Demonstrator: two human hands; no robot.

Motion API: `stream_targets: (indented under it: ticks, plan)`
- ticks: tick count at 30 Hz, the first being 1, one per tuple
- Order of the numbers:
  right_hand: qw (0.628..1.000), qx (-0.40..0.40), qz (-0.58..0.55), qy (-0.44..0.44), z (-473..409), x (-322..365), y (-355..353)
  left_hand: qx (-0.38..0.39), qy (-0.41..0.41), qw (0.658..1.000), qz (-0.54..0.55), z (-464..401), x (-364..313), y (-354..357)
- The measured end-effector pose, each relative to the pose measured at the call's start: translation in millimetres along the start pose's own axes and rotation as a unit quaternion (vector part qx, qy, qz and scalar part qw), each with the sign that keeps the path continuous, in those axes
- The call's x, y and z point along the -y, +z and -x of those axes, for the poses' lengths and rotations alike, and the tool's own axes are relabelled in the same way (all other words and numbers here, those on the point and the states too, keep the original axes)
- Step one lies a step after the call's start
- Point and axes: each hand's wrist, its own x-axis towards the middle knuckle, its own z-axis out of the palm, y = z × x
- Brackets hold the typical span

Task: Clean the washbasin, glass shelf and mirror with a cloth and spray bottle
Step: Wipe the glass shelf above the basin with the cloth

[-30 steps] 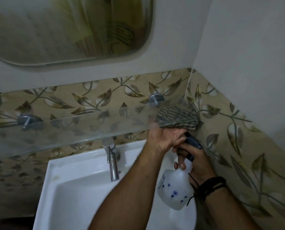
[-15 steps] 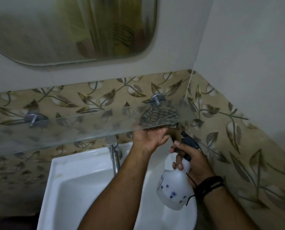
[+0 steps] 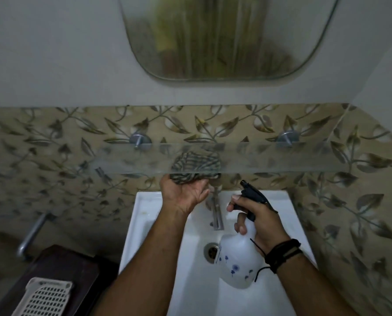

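My left hand (image 3: 185, 194) is raised under the front edge of the glass shelf (image 3: 281, 159), fingers curled up around a striped cloth (image 3: 196, 166) and pressing it against the glass near the shelf's middle; most of the cloth shows blurred through the frosted pane. My right hand (image 3: 257, 221) grips the neck of a white spray bottle (image 3: 238, 263) with blue flowers, forefinger out along its black trigger head (image 3: 252, 193), the nozzle pointing up and left toward the shelf. The bottle hangs over the white washbasin (image 3: 144, 224), just right of the tap (image 3: 216, 213) and the drain (image 3: 209, 249). The mirror (image 3: 224, 35) is on the wall above the shelf, its reflection hazy.
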Motion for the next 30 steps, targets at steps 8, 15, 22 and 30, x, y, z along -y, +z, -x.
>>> stream_targets:
  ticks: [8, 15, 22, 30]
  plan:
    - [0.999, 0.024, 0.048, -0.006, 12, -20, 72, -0.024, 0.018, 1.000, -0.009, 31, -64, -53]
    - [0.991, 0.014, 0.126, -0.047, 24, -31, 128, -0.045, -0.012, 0.996, -0.079, 74, -76, -91]
    - [0.977, -0.006, 0.206, -0.056, 37, -44, 149, -0.085, -0.033, 0.992, -0.084, 126, -50, -120]
    - [0.977, -0.016, 0.194, -0.086, 54, -16, 158, -0.019, -0.003, 0.994, -0.104, 165, -60, -90]
